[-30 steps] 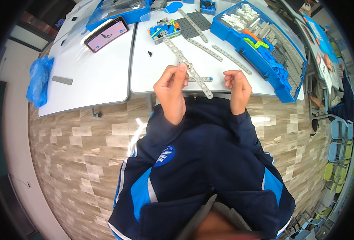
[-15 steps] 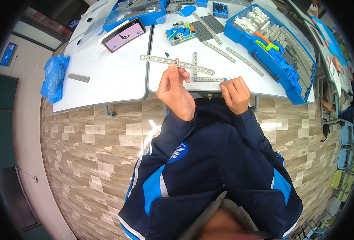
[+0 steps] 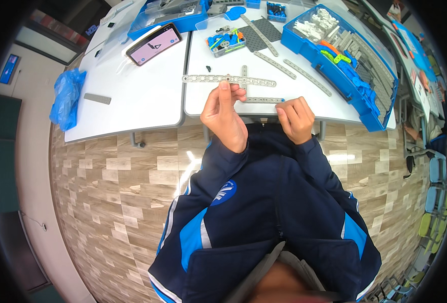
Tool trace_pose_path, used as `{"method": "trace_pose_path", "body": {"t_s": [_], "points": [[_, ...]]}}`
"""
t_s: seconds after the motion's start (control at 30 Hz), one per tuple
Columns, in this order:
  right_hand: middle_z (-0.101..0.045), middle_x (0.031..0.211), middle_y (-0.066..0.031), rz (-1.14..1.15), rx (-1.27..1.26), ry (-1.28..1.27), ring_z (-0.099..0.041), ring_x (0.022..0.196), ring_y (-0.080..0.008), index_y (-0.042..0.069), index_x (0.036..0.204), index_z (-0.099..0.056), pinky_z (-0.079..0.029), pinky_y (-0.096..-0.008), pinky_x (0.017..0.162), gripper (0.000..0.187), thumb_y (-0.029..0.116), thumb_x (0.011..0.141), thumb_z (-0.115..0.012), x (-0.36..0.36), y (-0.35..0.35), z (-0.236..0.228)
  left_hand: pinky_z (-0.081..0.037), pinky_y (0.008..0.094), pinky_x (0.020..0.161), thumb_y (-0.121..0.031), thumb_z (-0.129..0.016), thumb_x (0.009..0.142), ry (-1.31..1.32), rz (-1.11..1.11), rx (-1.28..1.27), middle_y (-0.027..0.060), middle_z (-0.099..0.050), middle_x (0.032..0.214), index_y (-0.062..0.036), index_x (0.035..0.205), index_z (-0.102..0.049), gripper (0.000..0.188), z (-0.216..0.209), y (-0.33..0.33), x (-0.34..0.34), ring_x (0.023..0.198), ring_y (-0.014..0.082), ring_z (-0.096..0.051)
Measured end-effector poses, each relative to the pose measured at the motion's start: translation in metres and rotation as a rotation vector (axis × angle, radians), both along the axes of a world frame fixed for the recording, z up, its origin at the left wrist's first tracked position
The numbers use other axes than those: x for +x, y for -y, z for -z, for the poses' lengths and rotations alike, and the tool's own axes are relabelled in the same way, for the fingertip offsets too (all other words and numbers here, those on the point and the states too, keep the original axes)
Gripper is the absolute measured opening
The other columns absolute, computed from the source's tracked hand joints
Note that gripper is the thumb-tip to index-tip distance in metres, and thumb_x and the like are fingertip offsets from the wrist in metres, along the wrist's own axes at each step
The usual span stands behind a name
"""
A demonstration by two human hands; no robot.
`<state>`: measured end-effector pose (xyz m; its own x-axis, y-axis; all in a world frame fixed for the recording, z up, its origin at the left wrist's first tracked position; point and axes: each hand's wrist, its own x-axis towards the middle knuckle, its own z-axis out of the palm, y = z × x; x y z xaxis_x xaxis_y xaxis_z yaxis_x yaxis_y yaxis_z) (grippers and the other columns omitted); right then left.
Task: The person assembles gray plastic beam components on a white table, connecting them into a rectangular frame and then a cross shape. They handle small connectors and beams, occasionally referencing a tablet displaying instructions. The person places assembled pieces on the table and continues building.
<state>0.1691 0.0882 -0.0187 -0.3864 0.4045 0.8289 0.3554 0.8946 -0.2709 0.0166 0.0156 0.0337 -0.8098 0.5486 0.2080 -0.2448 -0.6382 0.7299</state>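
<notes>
Our left hand [image 3: 224, 113] pinches a grey perforated beam [image 3: 257, 82] mid-length (likely light, stiff plastic, well balanced there). Our right hand [image 3: 297, 120] curls; whether it's gripping, we can't tell

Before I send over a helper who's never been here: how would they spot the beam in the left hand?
At the near edge of the right-hand white table, look for the person's left hand. It holds a long, light grey, perforated beam crosswise. Unlike similar beams lying beside the blue case, it is gripped.
</notes>
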Motion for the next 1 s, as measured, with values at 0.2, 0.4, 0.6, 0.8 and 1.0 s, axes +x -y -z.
{"method": "trace_pose_path", "body": {"t_s": [0.2,0.4,0.6,0.8,1.0], "points": [[-0.062,0.078,-0.0049,-0.002,-0.016,0.008,-0.057,0.067,-0.0235,0.006,0.08,-0.069,-0.046,-0.0347,0.058,0.006,0.005,0.081,-0.075,0.001,0.0,0.001,-0.051,0.0302,0.068,-0.017,-0.065,0.102,0.003,0.012,-0.005,0.0118,-0.07,0.089,0.005,0.1,-0.07,0.022,0.0,0.001,0.001,0.076,0.0166,-0.065],[-0.068,0.084,-0.0073,-0.224,-0.736,-0.352,-0.056,0.065,-0.0129,0.0,0.098,-0.072,-0.042,-0.027,0.057,0.018,0.015,0.099,-0.062,0.006,0.011,-0.019,-0.051,0.0304,0.067,-0.015,-0.066,0.101,-0.005,0.067,-0.012,0.0119,-0.07,0.086,0.0053,0.099,-0.07,0.021,-0.003,0.002,0.0,0.074,0.017,-0.065],[-0.07,0.084,-0.0093,-0.592,-1.296,-0.425,-0.058,0.064,-0.0075,-0.004,0.11,-0.069,-0.036,-0.0194,0.053,0.025,0.017,0.104,-0.059,0.013,0.007,-0.06,-0.052,0.0297,0.064,-0.013,-0.068,0.099,-0.025,0.153,-0.057,0.0121,-0.07,0.083,0.0056,0.094,-0.071,0.019,-0.005,0.001,-0.001,0.07,0.0175,-0.066],[-0.068,0.077,-0.0099,-0.617,-1.339,-0.404,-0.052,0.053,-0.0073,-0.006,0.102,-0.068,-0.043,-0.0212,0.055,0.02,0.013,0.102,-0.061,0.002,0.014,-0.07,-0.051,0.0293,0.063,-0.011,-0.068,0.098,-0.044,0.187,-0.065,0.0121,-0.07,0.081,0.0057,0.093,-0.071,0.018,-0.005,0.002,0.002,0.069,0.0173,-0.066],[-0.066,0.071,-0.0073,-0.56,-1.275,-0.433,-0.051,0.051,-0.0066,-0.006,0.097,-0.068,-0.041,-0.0209,0.049,0.018,0.012,0.1,-0.064,0.003,0.015,-0.07,-0.05,0.0275,0.07,-0.011,-0.068,0.099,-0.097,0.313,-0.057,0.0118,-0.07,0.09,0.0072,0.099,-0.07,0.019,-0.004,0.003,0.003,0.079,0.0159,-0.066]]}}
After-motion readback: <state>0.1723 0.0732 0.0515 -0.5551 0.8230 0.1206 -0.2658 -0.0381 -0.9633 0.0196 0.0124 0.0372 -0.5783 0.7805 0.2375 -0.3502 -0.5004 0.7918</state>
